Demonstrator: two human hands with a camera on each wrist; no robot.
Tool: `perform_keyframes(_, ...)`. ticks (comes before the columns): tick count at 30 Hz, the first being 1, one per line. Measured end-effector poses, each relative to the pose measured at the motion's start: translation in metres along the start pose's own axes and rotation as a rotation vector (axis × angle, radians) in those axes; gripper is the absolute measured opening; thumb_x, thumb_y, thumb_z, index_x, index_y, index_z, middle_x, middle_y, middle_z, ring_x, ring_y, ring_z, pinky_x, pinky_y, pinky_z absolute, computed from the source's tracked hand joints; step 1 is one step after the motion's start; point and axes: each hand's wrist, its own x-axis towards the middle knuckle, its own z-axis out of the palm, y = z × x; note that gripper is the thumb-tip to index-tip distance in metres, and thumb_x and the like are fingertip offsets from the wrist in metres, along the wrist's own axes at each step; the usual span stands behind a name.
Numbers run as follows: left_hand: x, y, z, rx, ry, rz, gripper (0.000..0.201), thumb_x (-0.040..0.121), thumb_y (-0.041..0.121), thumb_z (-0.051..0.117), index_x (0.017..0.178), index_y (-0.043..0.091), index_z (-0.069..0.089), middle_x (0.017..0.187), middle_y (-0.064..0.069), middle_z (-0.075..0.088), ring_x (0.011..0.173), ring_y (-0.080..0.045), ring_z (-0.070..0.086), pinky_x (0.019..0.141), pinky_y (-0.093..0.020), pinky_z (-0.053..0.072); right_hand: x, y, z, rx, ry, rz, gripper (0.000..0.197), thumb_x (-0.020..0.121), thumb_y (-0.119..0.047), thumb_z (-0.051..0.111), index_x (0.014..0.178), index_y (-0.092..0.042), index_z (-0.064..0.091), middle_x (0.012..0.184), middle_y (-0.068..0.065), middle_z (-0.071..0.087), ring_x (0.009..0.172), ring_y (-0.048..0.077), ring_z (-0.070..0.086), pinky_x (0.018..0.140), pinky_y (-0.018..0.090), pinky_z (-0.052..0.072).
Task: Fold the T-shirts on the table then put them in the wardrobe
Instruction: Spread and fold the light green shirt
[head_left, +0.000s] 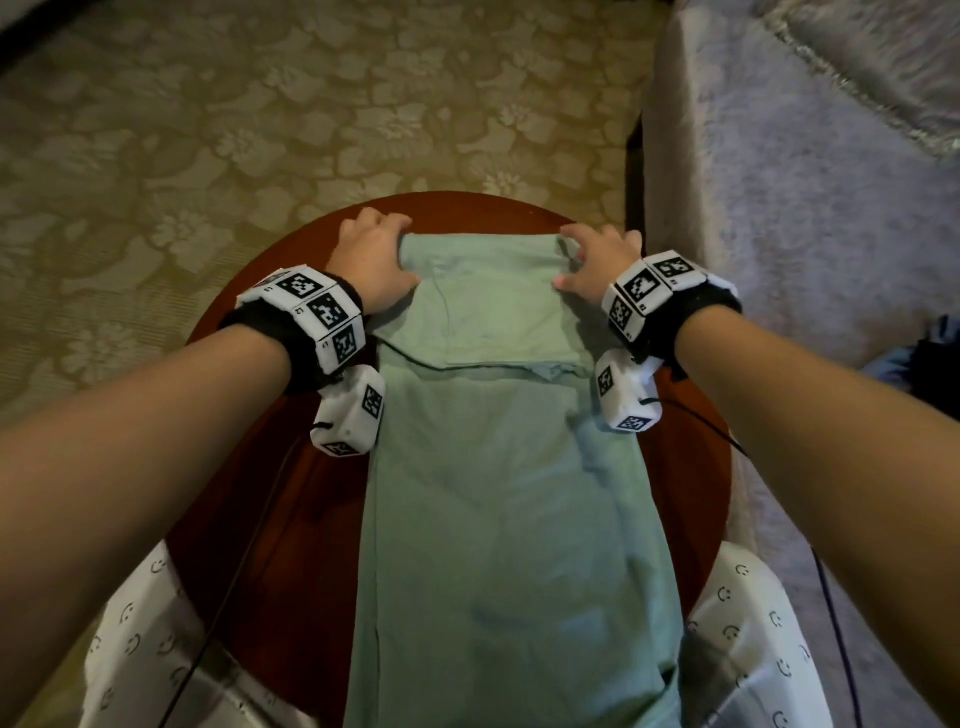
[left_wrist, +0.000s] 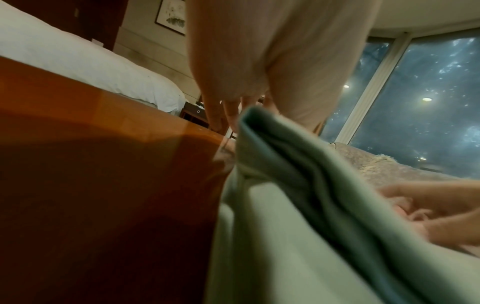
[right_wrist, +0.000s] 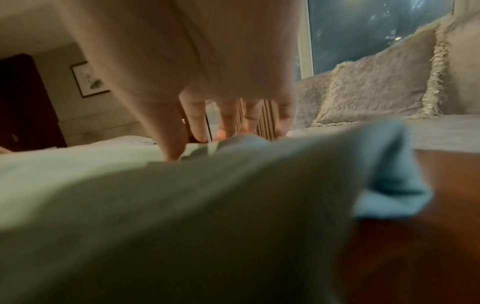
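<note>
carpet (head_left: 208, 130): patterned beige floor covering, left of and beyond the table.
left hand (head_left: 371, 260): at the far left corner of the t-shirt; fingers curled over the far edge, thumb on top of the cloth; pinches that corner. the left wrist view shows the cloth edge raised at the fingers (left_wrist: 228, 115).
left wristband (head_left: 306, 312): black strap with white coded marker blocks, near the table's left rim.
table (head_left: 291, 519): round, dark red wood; carries the t-shirt.
t-shirt (head_left: 498, 493): pale green, folded into a long narrow strip along the table's middle; far end at the far rim between both hands, near end hanging over the near rim. a folded-over layer lies on the far part.
right hand (head_left: 597, 260): at the far right corner of the t-shirt; fingers bent with tips on the cloth edge, thumb pressing on top; grips that corner.
right wristband (head_left: 660, 291): same marker type, above the table's right rim.
sofa (head_left: 805, 208): grey plush, right of the table.
</note>
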Motion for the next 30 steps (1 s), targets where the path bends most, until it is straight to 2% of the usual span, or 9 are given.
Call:
perform_keyframes(2, -0.002, 0.002, -0.002, 0.03, -0.011, 0.003, 0.054, 0.089, 0.019, 0.063, 0.138, 0.014, 0.043, 0.138, -0.016, 0.034, 0.13, -0.033, 0.027, 0.106, -0.039, 0.028, 0.003, 0.003, 0.006, -0.001, -0.02, 0.03, 0.053, 0.089, -0.032, 0.061, 0.137, -0.027, 0.038, 0.129, 0.011, 0.05, 0.123, 0.037, 0.035, 0.104, 0.046, 0.033)
perform_keyframes(6, -0.004, 0.006, -0.007, 0.013, -0.015, 0.044, 0.035, 0.086, 0.013, 0.065, 0.12, 0.013, 0.057, 0.126, -0.016, 0.04, 0.123, -0.033, 0.033, 0.102, -0.039, 0.031, -0.002, 0.002, 0.001, 0.013, -0.03, 0.043, 0.027, 0.081, -0.02, 0.065, 0.098, -0.029, 0.047, 0.113, 0.01, 0.054, 0.11, 0.032, 0.044, 0.091, 0.041, 0.039)
perform_keyframes(9, -0.012, 0.01, -0.012, -0.077, 0.005, 0.114, 0.028, 0.084, 0.004, 0.059, 0.111, 0.013, 0.058, 0.119, -0.015, 0.045, 0.114, -0.031, 0.042, 0.093, -0.034, 0.033, -0.012, -0.004, -0.007, -0.056, 0.113, -0.035, 0.063, 0.075, -0.016, 0.072, 0.128, -0.028, 0.04, 0.137, 0.008, 0.034, 0.126, 0.032, 0.03, 0.1, 0.052, 0.031)
perform_keyframes(11, -0.019, 0.015, -0.018, -0.113, 0.0, 0.18, 0.026, 0.083, -0.001, 0.056, 0.106, 0.012, 0.056, 0.112, -0.014, 0.052, 0.105, -0.03, 0.048, 0.082, -0.031, 0.034, -0.019, -0.01, -0.014, -0.053, 0.062, -0.134, 0.09, 0.075, -0.02, 0.076, 0.145, -0.033, 0.022, 0.151, 0.004, 0.023, 0.138, 0.032, 0.019, 0.107, 0.061, 0.018)
perform_keyframes(12, -0.023, 0.017, -0.022, -0.122, -0.001, 0.206, 0.025, 0.083, -0.003, 0.055, 0.104, 0.012, 0.055, 0.108, -0.012, 0.055, 0.101, -0.03, 0.05, 0.078, -0.032, 0.035, -0.019, -0.013, -0.016, -0.068, 0.012, -0.162, 0.089, 0.076, -0.02, 0.075, 0.146, -0.033, 0.022, 0.151, 0.003, 0.027, 0.14, 0.031, 0.017, 0.108, 0.064, 0.012)
perform_keyframes(14, -0.03, 0.021, -0.028, -0.13, 0.003, 0.24, 0.025, 0.083, -0.004, 0.056, 0.102, 0.012, 0.054, 0.105, -0.01, 0.059, 0.098, -0.03, 0.052, 0.076, -0.035, 0.038, -0.018, -0.015, -0.02, -0.087, -0.009, -0.142, 0.063, 0.08, -0.015, 0.068, 0.135, -0.029, 0.042, 0.137, 0.005, 0.047, 0.135, 0.031, 0.024, 0.11, 0.064, 0.009)
perform_keyframes(18, -0.037, 0.022, -0.04, -0.152, 0.072, 0.235, 0.025, 0.083, 0.0, 0.06, 0.105, 0.009, 0.055, 0.106, -0.011, 0.061, 0.099, -0.028, 0.054, 0.08, -0.037, 0.042, -0.028, -0.023, -0.032, -0.145, 0.179, -0.084, 0.024, 0.087, -0.014, 0.055, 0.107, -0.022, 0.063, 0.113, 0.006, 0.057, 0.127, 0.03, 0.03, 0.11, 0.059, 0.015)
perform_keyframes(24, -0.048, 0.018, -0.061, -0.163, 0.266, 0.24, 0.026, 0.082, 0.0, 0.058, 0.106, 0.01, 0.055, 0.105, -0.01, 0.06, 0.095, -0.027, 0.053, 0.072, -0.031, 0.037, -0.06, -0.036, -0.065, -0.183, 0.483, -0.124, 0.03, 0.085, -0.027, 0.061, 0.115, -0.021, 0.061, 0.123, 0.004, 0.05, 0.126, 0.031, 0.031, 0.11, 0.065, 0.007)
perform_keyframes(30, -0.088, 0.002, -0.054, -0.06, 0.244, 0.347, 0.03, 0.077, -0.002, 0.059, 0.102, 0.013, 0.053, 0.106, -0.008, 0.059, 0.102, -0.028, 0.052, 0.081, -0.04, 0.042, -0.105, -0.033, -0.057, -0.261, 0.416, -0.187, 0.032, 0.089, -0.025, 0.058, 0.12, -0.018, 0.055, 0.126, 0.004, 0.05, 0.128, 0.029, 0.03, 0.111, 0.064, 0.006)
